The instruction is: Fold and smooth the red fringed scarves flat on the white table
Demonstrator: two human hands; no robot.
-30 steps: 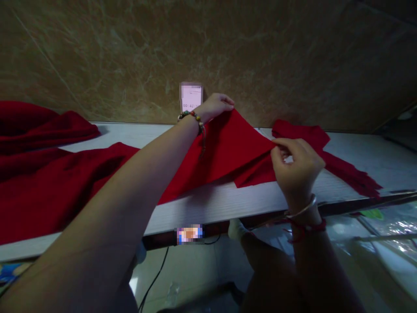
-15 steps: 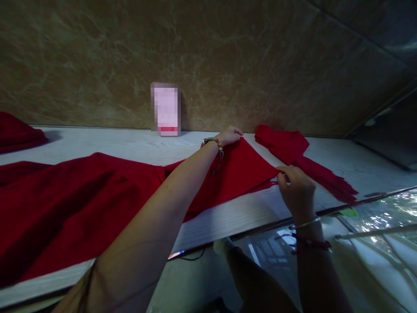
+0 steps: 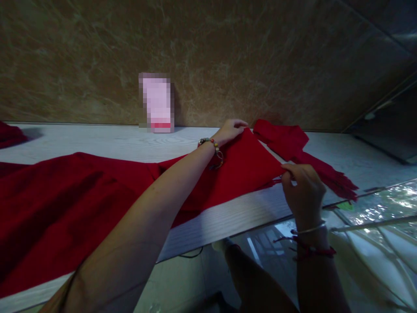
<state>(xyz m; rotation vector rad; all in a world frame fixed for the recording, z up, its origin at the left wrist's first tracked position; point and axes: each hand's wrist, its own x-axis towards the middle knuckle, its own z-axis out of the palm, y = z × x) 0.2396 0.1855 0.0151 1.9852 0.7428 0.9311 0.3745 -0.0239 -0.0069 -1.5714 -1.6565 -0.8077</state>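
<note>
While both bare arms reach forward over a pale wood-grain tabletop (image 3: 228,215), a long red scarf (image 3: 97,191) lies spread across it. Its long axis runs from the left edge of the view to just right of centre, where the end is turned over into a point.

The left hand (image 3: 232,129) rests on the far corner of that folded end, close to the brown marbled wall (image 3: 260,56). Its fingers (image 3: 240,124) lie curled over the cloth edge, but whether they pinch it or only press it down cannot be told. The right hand (image 3: 304,191) is at the near right tip of the same end, by the tabletop's front edge. Its thumb and fingers (image 3: 288,169) are closed on the cloth there. The scarf therefore stretches away to the left of both hands, and the right hand is the nearer to the tip.

Counted, there are three red textiles. One is the scarf in hand. A second red scarf (image 3: 286,141) lies folded just right of the hands, its fringed end trailing towards the front edge. A red bundle (image 3: 9,135) shows at the far left edge.

One blurred pink card (image 3: 157,104) leans against the wall. A beaded bracelet (image 3: 213,145) is on the left wrist and a silver bangle (image 3: 311,228) on the right.
</note>
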